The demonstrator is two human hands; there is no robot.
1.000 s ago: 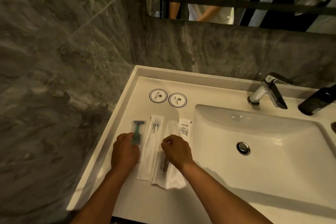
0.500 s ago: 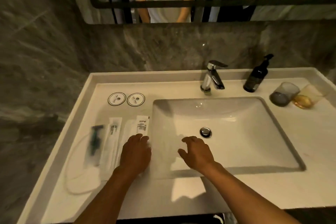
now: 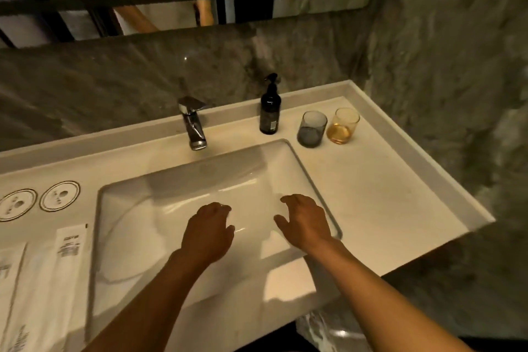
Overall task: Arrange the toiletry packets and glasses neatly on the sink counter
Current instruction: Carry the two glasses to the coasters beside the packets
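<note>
Both hands hover over the sink basin (image 3: 177, 197) and hold nothing. My left hand (image 3: 207, 233) has its fingers curled loosely; my right hand (image 3: 307, 223) has its fingers spread apart. White toiletry packets (image 3: 54, 280) lie side by side on the counter left of the basin, partly cut off by the frame edge. A grey glass (image 3: 312, 128) and an amber glass (image 3: 343, 125) stand upright next to each other at the back right of the counter (image 3: 385, 208), well beyond my right hand.
A dark pump bottle (image 3: 270, 111) stands left of the glasses, and a chrome faucet (image 3: 193, 123) behind the basin. Two round coasters (image 3: 59, 196) lie at the back left. A mirror and stone walls enclose the counter at the back and right.
Both hands have left the packets and moved right, over the basin. My view has swung right, so the glasses are now in sight and the razor packet is out of frame.
</note>
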